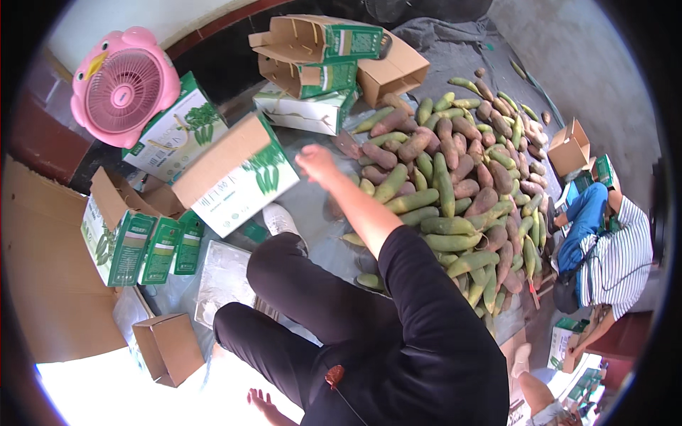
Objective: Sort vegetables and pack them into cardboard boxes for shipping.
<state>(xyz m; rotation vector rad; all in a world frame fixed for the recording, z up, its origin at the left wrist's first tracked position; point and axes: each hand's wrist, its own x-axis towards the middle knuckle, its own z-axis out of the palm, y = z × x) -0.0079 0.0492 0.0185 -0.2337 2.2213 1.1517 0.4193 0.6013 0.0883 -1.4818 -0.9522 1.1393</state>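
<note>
Beside the right edge of an open carton [245, 174], white and green with printed green radishes, is my right hand [317, 163]. Its fingers are curled in; whatever they may hold is hidden, and a small gap seems to part them from the carton. The carton stands tilted in front of my white shoe [281, 220], one brown flap raised. Low in the picture, my left hand [263, 403] has its fingers apart and holds nothing. To the right of my right arm spreads a large heap of long green radishes [451, 226] mixed with reddish-brown roots [465, 167].
A pink fan [126, 92] sits by another printed carton [177, 135]. Open cartons [117, 234] line the left, more are stacked [312, 64] at the back. A small brown box [169, 348] lies lower left. At the right, a person in a striped top [618, 255] bends over.
</note>
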